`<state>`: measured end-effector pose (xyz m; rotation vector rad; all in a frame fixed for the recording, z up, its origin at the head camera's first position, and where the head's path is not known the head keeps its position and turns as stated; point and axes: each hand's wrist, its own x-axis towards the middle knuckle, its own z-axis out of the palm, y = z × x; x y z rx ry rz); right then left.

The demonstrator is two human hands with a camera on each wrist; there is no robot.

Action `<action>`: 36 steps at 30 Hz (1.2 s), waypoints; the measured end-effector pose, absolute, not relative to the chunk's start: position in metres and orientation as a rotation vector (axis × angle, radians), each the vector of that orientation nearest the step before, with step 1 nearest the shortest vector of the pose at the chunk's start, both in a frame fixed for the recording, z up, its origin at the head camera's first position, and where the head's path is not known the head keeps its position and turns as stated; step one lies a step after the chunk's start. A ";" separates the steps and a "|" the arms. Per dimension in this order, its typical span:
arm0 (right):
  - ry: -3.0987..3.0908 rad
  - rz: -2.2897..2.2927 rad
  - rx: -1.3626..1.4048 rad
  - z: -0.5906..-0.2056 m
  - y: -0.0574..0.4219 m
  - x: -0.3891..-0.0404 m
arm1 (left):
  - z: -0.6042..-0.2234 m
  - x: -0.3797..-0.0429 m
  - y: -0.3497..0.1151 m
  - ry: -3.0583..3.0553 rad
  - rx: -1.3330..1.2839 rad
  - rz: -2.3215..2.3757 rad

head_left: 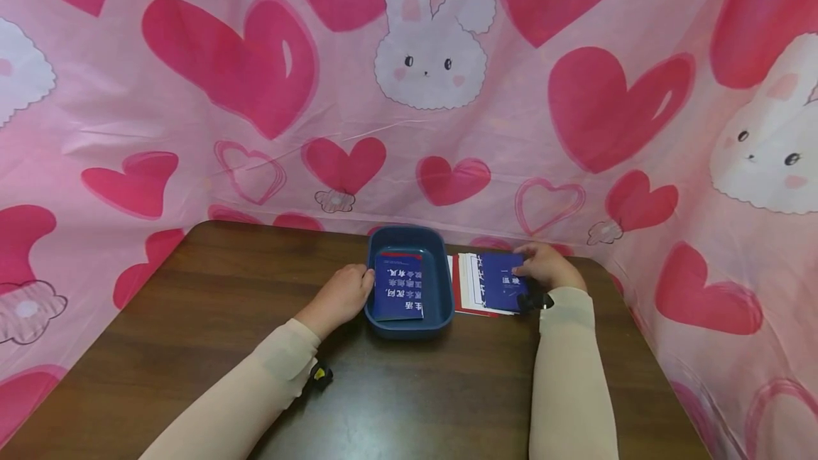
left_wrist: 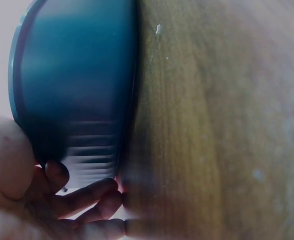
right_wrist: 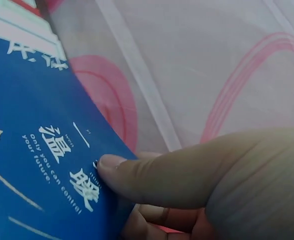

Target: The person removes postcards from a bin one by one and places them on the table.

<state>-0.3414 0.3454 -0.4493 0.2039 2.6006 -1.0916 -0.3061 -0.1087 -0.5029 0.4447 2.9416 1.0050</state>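
Note:
My left hand (head_left: 341, 294) holds the left rim of a dark blue plastic bin (head_left: 409, 333). In the left wrist view the thumb lies at the rim and the fingers (left_wrist: 94, 195) curl beside the ribbed outer wall. Inside the bin lies a blue card (head_left: 397, 293) with white characters, a red edge showing behind it. On the right, my right hand (head_left: 548, 268) pinches the edge of another blue card (head_left: 501, 281), thumb (right_wrist: 132, 175) on its printed face and fingers beneath. This card tops a fanned stack of white and red cards (head_left: 471, 281) beside the bin.
The brown wooden table (head_left: 409, 389) ends just behind the bin and cards. Pink cloth (head_left: 396, 126) printed with hearts and rabbits hangs along the back and sides. A dark wrist device (head_left: 321, 375) sits at the left sleeve, another (head_left: 535, 302) at the right.

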 end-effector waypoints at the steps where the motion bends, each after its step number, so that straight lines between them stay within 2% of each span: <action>1: 2.614 -1.069 0.207 -0.451 0.345 -0.343 | -0.510 -0.311 -0.109 2.954 0.450 0.997; 3: 2.634 -1.030 0.223 -0.453 0.343 -0.345 | -0.525 -0.320 -0.112 2.983 0.473 0.985; 7: 2.662 -0.960 0.239 -0.453 0.336 -0.348 | -0.525 -0.320 -0.112 2.988 0.481 0.967; 20: 2.676 -0.905 0.231 -0.450 0.329 -0.347 | -0.504 -0.306 -0.110 2.965 0.482 0.992; 23: 2.668 -0.907 0.237 -0.443 0.330 -0.343 | -0.498 -0.303 -0.108 2.944 0.475 1.007; 30: 2.676 -0.993 0.120 -0.415 0.316 -0.334 | -0.521 -0.315 -0.109 2.975 0.495 0.981; 36: 2.694 -0.994 0.012 -0.395 0.283 -0.334 | -0.505 -0.304 -0.109 2.941 0.463 1.028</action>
